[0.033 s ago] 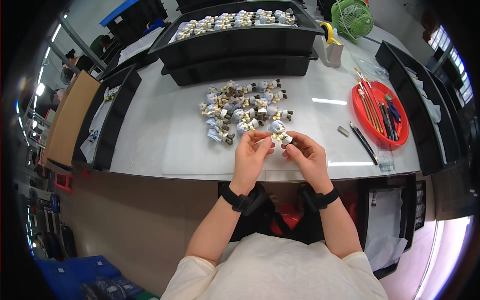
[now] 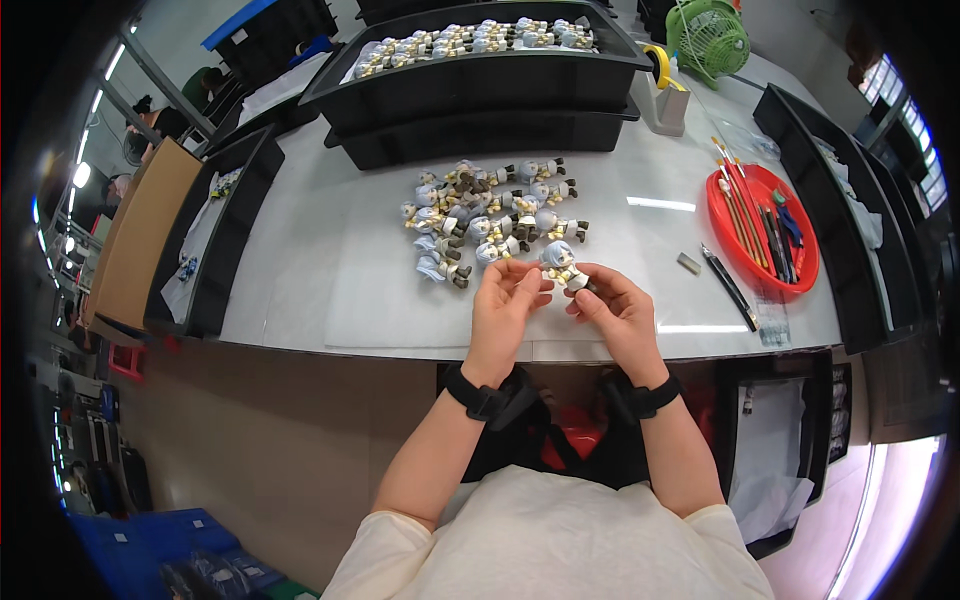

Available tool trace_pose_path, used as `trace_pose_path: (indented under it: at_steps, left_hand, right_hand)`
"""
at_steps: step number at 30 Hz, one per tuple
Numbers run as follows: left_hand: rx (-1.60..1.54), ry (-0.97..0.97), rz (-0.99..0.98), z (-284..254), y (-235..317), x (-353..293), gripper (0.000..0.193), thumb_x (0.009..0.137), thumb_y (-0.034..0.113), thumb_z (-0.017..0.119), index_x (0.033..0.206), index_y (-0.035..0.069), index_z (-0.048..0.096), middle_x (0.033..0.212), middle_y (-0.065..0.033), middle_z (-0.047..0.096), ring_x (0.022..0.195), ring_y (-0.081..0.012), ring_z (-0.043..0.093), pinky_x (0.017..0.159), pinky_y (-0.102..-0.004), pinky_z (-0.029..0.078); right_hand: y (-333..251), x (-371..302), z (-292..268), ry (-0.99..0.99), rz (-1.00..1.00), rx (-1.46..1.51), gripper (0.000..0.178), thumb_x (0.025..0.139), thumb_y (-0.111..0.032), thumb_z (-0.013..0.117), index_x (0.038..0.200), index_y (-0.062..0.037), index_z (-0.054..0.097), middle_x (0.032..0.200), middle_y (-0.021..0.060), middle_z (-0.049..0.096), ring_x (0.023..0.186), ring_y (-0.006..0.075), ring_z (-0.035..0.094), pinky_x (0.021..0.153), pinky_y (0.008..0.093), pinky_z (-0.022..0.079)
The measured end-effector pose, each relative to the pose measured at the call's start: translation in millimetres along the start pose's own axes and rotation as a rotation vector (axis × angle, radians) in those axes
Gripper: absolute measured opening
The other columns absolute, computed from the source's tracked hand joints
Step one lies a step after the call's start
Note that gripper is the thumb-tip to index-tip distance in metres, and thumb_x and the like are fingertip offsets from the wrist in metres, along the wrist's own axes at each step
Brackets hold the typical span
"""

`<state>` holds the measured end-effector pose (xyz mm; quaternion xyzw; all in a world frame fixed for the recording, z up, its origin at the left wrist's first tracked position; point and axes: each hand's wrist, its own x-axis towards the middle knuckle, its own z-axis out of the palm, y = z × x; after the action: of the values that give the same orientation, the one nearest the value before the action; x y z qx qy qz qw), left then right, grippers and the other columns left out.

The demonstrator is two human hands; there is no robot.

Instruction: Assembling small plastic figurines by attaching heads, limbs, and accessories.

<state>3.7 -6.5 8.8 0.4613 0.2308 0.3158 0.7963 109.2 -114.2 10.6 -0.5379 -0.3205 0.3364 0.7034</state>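
Head view: the left hand [image 2: 508, 305] and right hand [image 2: 618, 312] grasp one figurine [image 2: 563, 260] above the white worktable [image 2: 290, 260], near its front edge. Loose figurines [image 2: 490, 229] lie beyond; stacked black bins [image 2: 480, 100] stand behind, a red tray [image 2: 713, 215] and green fan [image 2: 712, 42] rightward

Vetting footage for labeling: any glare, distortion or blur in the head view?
Head view: white glare streaks on the tabletop, left of the red tray; fisheye bows the tabletop's front edge; picture's corners black; held figurine too small to judge fine blur.
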Motion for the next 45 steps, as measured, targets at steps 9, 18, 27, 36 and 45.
trace_pose_path:
  at_steps: [9, 18, 27, 36, 45]
  left_hand:
    - [-0.152, -0.107, 0.087, 0.0, -9.0, 3.6, 0.024, 0.087, 0.011, 0.050, 0.109, 0.001, 0.050, 0.094, -0.0054, 0.058, 0.084, -0.0101, 0.055, 0.073, -0.0237, 0.046]
    - [-0.134, -0.087, 0.084, -3.6, -15.1, 5.3, 0.020, 0.084, 0.009, 0.056, 0.102, 0.001, 0.053, 0.090, -0.0039, 0.058, 0.079, -0.0090, 0.055, 0.070, -0.0227, 0.046]
    - [-0.190, -0.102, 0.036, -3.2, -12.3, 3.9, 0.025, 0.089, 0.012, 0.047, 0.111, 0.001, 0.051, 0.094, -0.0044, 0.058, 0.083, -0.0100, 0.055, 0.072, -0.0234, 0.046]
    - [-0.196, -0.144, 0.024, -1.2, -6.2, 2.0, 0.028, 0.089, 0.015, 0.045, 0.114, 0.001, 0.047, 0.099, -0.0057, 0.056, 0.086, -0.0114, 0.054, 0.076, -0.0258, 0.045]
    - [-0.189, -0.142, 0.025, -1.1, -6.0, 2.4, 0.028, 0.089, 0.014, 0.045, 0.115, 0.002, 0.045, 0.100, -0.0069, 0.056, 0.088, -0.0130, 0.055, 0.077, -0.0269, 0.045]
  right_hand:
    - [7.1, 0.7, 5.0, -0.107, -0.029, -0.171, 0.029, 0.084, -0.011, 0.056, 0.108, 0.0033, 0.050, 0.090, 0.0058, 0.059, 0.078, 0.0101, 0.055, 0.069, 0.0225, 0.045]
    - [0.8, -0.6, 6.1, -0.111, 0.052, -0.050, 0.030, 0.082, -0.011, 0.058, 0.106, 0.0038, 0.051, 0.089, 0.0062, 0.058, 0.081, 0.0092, 0.054, 0.069, 0.0222, 0.046]
    - [11.0, 2.0, 4.1, 0.016, -0.102, -0.136, 0.024, 0.074, -0.008, 0.067, 0.091, 0.0002, 0.053, 0.082, 0.0044, 0.057, 0.074, 0.0097, 0.055, 0.066, 0.0214, 0.046]
    - [9.5, 0.3, 3.4, 0.015, -0.090, -0.154, 0.030, 0.068, -0.008, 0.073, 0.089, -0.0002, 0.053, 0.079, 0.0024, 0.055, 0.071, 0.0067, 0.052, 0.063, 0.0186, 0.045]
    - [15.2, 1.5, 3.6, 0.039, -0.090, -0.154, 0.032, 0.069, -0.014, 0.073, 0.089, 0.0001, 0.053, 0.080, 0.0027, 0.055, 0.072, 0.0069, 0.052, 0.063, 0.0191, 0.045]
